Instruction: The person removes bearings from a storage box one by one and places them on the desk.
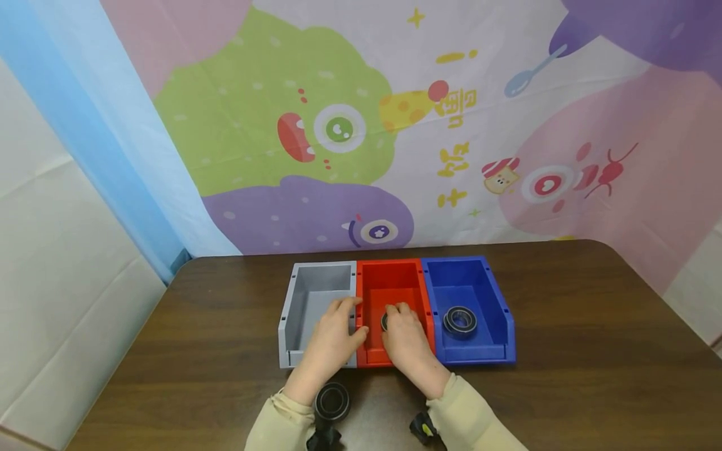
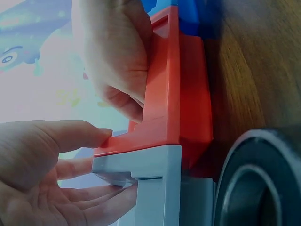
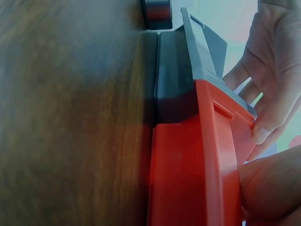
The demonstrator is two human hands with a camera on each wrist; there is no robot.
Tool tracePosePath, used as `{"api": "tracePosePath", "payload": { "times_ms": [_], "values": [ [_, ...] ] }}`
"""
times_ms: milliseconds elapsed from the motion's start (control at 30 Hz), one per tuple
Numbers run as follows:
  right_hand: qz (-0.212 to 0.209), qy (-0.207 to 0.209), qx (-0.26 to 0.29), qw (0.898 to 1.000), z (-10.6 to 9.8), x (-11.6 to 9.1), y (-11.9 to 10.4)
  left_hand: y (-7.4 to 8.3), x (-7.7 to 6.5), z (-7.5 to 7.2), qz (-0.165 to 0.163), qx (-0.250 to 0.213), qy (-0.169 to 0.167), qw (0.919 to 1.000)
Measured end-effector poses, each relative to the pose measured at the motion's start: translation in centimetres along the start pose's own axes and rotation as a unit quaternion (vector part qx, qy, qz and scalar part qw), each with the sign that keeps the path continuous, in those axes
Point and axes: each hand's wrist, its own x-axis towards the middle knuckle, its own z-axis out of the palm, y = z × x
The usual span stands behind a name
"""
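Observation:
My left hand [image 1: 333, 335] straddles the adjoining walls of the grey bin [image 1: 286, 313] and the red bin [image 1: 395, 266]. Its thumb is on the red side and its fingers reach into the grey side, pinching the walls, as the left wrist view shows. My right hand [image 1: 407, 338] reaches down into the red bin, fingers bent over a ball bearing [image 1: 384, 322]. Most of that bearing is hidden by the hand, and the fingertips are hard to see. To the right, another bearing [image 1: 460, 321] lies in the blue bin [image 1: 502, 338].
A dark ring-shaped bearing [image 1: 332, 401] sits on the brown table [image 1: 570, 351] in front of the grey bin, close to my left forearm. The three bins stand side by side. Behind the table hangs a cartoon-printed cloth [image 1: 350, 75].

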Motion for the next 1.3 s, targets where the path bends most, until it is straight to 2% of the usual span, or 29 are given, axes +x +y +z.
{"api": "tracePosePath", "payload": {
  "times_ms": [433,1300],
  "values": [
    [-0.005,-0.004,0.011,1.0,-0.07,0.19,0.19,0.23,0.09,-0.16,-0.008,0.001,-0.009,0.9999],
    [-0.032,0.029,0.009,0.999,-0.04,-0.03,0.12,-0.05,0.09,-0.2,0.003,-0.001,-0.002,1.0]
  ]
}}
